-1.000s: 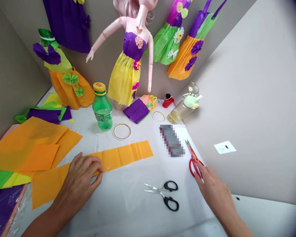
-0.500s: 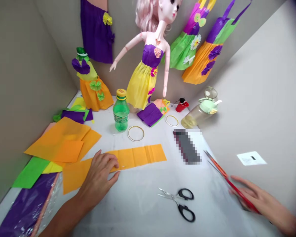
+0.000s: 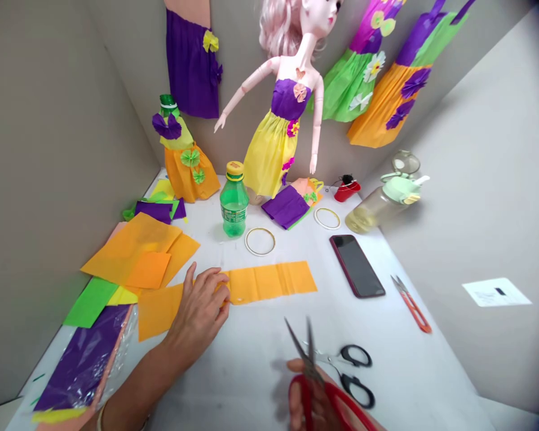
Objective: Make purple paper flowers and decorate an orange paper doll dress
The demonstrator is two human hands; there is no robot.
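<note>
My left hand [image 3: 200, 308] rests on a long orange strip [image 3: 269, 281] that lies across the white table, its fingers bent and close together on the strip. At the lower centre my right hand [image 3: 317, 398] holds large red-handled scissors [image 3: 312, 374] by the handles, with the blades parted and pointing away from me. Partly behind them lie black-handled scissors [image 3: 357, 356]. A dark phone [image 3: 357, 266] is right of the strip, and small orange-handled snips [image 3: 412, 304] lie farther right.
Orange sheets [image 3: 128, 245], a green sheet [image 3: 90, 302] and wrapped purple material [image 3: 83, 359] cover the left side. A green bottle [image 3: 234, 206], rings [image 3: 259, 241], a dressed doll [image 3: 272, 143] and a tilted water bottle [image 3: 377, 206] stand or lie toward the back.
My right hand has swung from the far right to the lower centre with the red-handled scissors, whose blades are now wider apart. My left hand stays on the strip; the view has shifted slightly.
</note>
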